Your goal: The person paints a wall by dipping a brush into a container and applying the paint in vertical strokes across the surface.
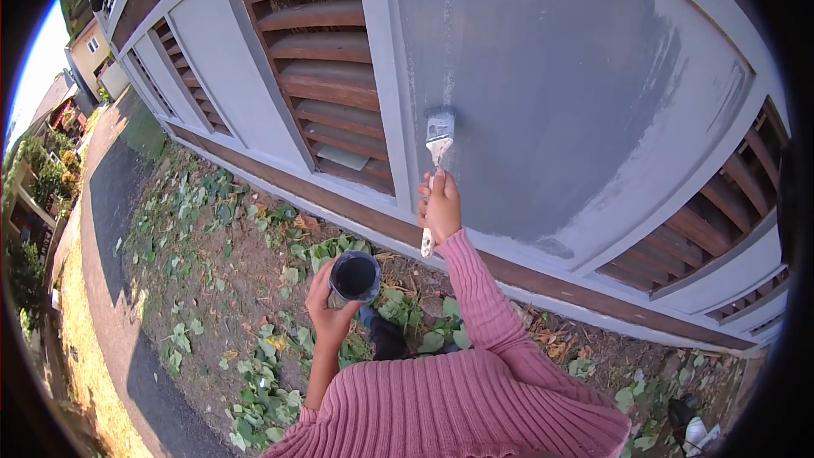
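My right hand [442, 210] is closed round the handle of a paintbrush [439, 142], its bristles against the wall panel [543, 93]. Grey paint covers most of that panel, with paler streaky patches toward its right and lower edges. Lower down and to the left, my left hand [329, 305] grips a cup of paint [355, 276], held upright with its mouth facing up; the inside looks dark. White and grey paint marks the brush's ferrule and handle.
Brown louvred vents [326, 76] flank the panel on both sides. A brown ledge [543, 288] runs along the wall's base. Leafy weeds [263, 382] and bare soil cover the ground, with a paved path [110, 288] at left. A dark-and-white object [695, 432] lies at lower right.
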Motion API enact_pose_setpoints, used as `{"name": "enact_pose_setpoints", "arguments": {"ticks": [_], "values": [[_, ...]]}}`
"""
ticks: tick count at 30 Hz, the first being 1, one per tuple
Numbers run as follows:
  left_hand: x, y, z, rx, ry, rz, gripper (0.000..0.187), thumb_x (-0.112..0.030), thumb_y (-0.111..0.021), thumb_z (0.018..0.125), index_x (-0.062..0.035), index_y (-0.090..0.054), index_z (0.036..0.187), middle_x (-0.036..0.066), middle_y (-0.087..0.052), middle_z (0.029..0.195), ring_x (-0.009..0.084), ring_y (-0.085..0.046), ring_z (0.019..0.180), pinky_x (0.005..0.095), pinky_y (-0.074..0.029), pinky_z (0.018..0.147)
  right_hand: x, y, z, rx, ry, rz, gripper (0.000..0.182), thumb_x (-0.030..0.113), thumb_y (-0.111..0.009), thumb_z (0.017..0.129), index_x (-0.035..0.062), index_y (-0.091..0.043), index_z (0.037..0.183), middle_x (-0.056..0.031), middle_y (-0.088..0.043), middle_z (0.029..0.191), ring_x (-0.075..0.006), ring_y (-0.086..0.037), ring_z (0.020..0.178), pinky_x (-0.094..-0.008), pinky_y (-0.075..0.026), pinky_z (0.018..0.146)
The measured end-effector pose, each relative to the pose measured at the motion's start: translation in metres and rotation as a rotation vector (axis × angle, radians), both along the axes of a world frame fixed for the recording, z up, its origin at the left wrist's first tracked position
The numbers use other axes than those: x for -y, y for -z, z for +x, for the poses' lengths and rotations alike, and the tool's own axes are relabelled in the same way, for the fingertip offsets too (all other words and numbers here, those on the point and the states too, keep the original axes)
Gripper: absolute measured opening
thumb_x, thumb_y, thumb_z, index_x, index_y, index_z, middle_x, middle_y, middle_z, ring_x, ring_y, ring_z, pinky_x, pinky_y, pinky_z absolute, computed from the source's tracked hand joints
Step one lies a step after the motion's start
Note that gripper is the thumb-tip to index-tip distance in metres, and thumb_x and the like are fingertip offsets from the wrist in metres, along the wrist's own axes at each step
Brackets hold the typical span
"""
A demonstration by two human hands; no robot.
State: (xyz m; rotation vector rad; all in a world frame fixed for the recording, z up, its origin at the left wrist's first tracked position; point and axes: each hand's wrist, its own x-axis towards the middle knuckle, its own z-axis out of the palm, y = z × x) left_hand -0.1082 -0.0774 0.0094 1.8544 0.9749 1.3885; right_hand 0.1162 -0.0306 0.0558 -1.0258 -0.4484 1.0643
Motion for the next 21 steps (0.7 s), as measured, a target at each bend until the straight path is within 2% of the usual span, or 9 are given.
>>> {"name": "enact_pose_setpoints", "arguments": {"ticks": [8, 10, 13, 21], "values": [[0.003, 0.000, -0.006, 0.020, -0.042, 0.010, 0.048, -0.003, -0.072, 0.054, 0.0003, -0.060, 0.100, 0.013, -0.057, 0.108, 0.0244, -0.053, 0.102, 0.0332, -0.040, 0.088, -0.026, -0.083, 0.010, 0.145, 0.015, 0.165, 0.025, 0.033, -0.028, 0.094, 0.0109, -0.038, 0.091, 0.0037, -0.035, 0.063, -0.0036, -0.025, 0.038, -0.0204, -0.022, 0.031], [0.006, 0.001, -0.008, 0.062, -0.067, -0.047, 0.048, -0.002, -0.071, 0.054, 0.0008, -0.060, 0.100, 0.013, -0.057, 0.109, 0.0238, -0.053, 0.102, 0.0326, -0.040, 0.087, -0.032, -0.094, 0.010, 0.140, -0.015, 0.193, 0.025, 0.033, -0.027, 0.094, 0.0104, -0.038, 0.091, 0.0035, -0.036, 0.063, -0.0035, -0.024, 0.038, -0.0204, -0.021, 0.031], [0.005, 0.003, -0.016, -0.010, -0.088, 0.040, 0.048, -0.002, -0.071, 0.054, 0.0011, -0.059, 0.101, 0.013, -0.057, 0.108, 0.0243, -0.054, 0.101, 0.0330, -0.040, 0.087, -0.039, -0.110, 0.009, 0.167, 0.036, 0.274, 0.024, 0.032, -0.028, 0.094, 0.0103, -0.039, 0.090, 0.0029, -0.036, 0.064, -0.0034, -0.024, 0.038, -0.0200, -0.020, 0.031], [0.009, 0.001, -0.022, 0.012, -0.149, 0.022, 0.047, -0.005, -0.073, 0.055, 0.0008, -0.060, 0.100, 0.013, -0.057, 0.108, 0.0246, -0.053, 0.102, 0.0334, -0.040, 0.088, -0.051, -0.153, 0.013, 0.228, 0.071, 0.368, 0.024, 0.029, -0.027, 0.094, 0.0087, -0.038, 0.089, 0.0021, -0.036, 0.063, -0.0035, -0.025, 0.039, -0.0203, -0.021, 0.032]]}}
